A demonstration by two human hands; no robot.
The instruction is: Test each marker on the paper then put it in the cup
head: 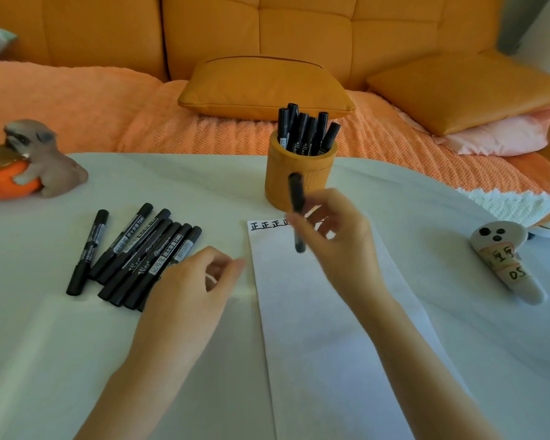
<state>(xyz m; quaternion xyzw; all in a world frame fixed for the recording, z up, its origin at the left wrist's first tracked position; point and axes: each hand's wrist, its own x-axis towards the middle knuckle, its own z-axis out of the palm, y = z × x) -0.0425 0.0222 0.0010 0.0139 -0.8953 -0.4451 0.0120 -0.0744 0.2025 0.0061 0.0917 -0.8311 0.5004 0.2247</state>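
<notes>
Right fingers [326, 203] are curled round one black marker [296, 198], gripping it about mid-barrel. The marker stands near upright, lifted off the paper and blurred. I can't tell whether the cap is on. The right hand [334, 239] hangs over the top end of the paper [315, 312], just in front of the cup [278, 176].

Left fingers [232, 265] are loosely curled, thumb close to forefinger, with nothing visible in them. The left hand [188, 281] hovers at the near end of the marker pile [134, 249], beside the paper's left edge.

A row of black test marks [269, 224] runs along the paper's top edge, partly hidden by the right hand. The cup stands on the tabletop [77, 344] just beyond the paper, with several markers [305, 131] standing in it, caps up. Seven or so lie loose in the pile to the left.

Step, as I judge it: this marker is between its test and the drop into the cup, with the task roughly half done. The next move needs the marker lifted over the rim, lined up with a gap between the ones already standing, then let go. The left hand looks placed to take the next one from the pile.

Off to the sides are a dog figurine [42, 160] on the left and a small white ghost-like figure [505, 265] on the right. An orange sofa [299, 42] is behind.
</notes>
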